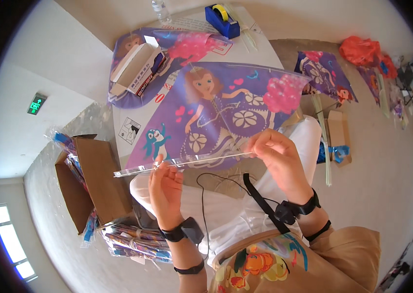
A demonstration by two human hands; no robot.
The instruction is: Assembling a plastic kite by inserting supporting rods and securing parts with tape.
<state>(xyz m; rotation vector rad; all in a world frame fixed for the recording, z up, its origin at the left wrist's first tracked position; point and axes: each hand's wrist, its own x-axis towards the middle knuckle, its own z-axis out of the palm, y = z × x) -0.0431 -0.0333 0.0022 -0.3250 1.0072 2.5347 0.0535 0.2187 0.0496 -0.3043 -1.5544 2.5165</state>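
Between my two hands stretches a thin white rod with a clear, shiny plastic strip [201, 158] along it, its left end reaching past my left hand. My left hand [166, 188] pinches it near that end with the fingers curled. At the other end my right hand [279, 158] grips it between thumb and fingertips. Just beyond, a purple printed sheet [218, 115], shaped like a kite sail with a cartoon figure and pink balloons, lies over the table's near edge and partly over my lap. The strip crosses in front of its lower edge.
On the white table [123, 115] are another purple sheet [138, 39], an open white carton [135, 68], a blue tape dispenser [222, 21] and a clear bottle [161, 10]. Left stands a cardboard box [101, 178] by bundled packs [135, 241]. Right are more sheets [326, 73] and a red bag [360, 50].
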